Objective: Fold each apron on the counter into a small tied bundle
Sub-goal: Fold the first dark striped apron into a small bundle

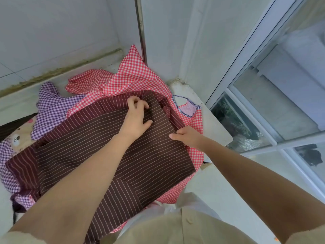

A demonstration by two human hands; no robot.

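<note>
Atop the heap on the desk (216, 127), working on the brown striped apron (112, 152) now, spread wide and running down towards the body. Underneath, peeking out all round: a red gingham apron (133, 76), a purple gingham apron (52, 106), and a bear-print cloth (18, 136) off to the left, all loose, none bundled. Reaching across with the left grip (136, 118), fingers curled into the cloth at the far edge, thumb splayed flat on the stripes. Pinching the right-hand edge with the right grip (186, 136), thumb on top, cloth caught beneath. Looks like the very first fold of this one: squaring up the top corner, getting ready to bring a side over. Well short of a bundle, then, with no narrowing, no rolling, no knot anywhere. Calls next for drawing that right edge across towards the middle in one clean sweep, keeping the stripes lined up, without dragging the gingham below along with it. Worth hunting out the ties too; cannot make them out for sure among the folds near the top, and needed free for the knot at the end.
</note>
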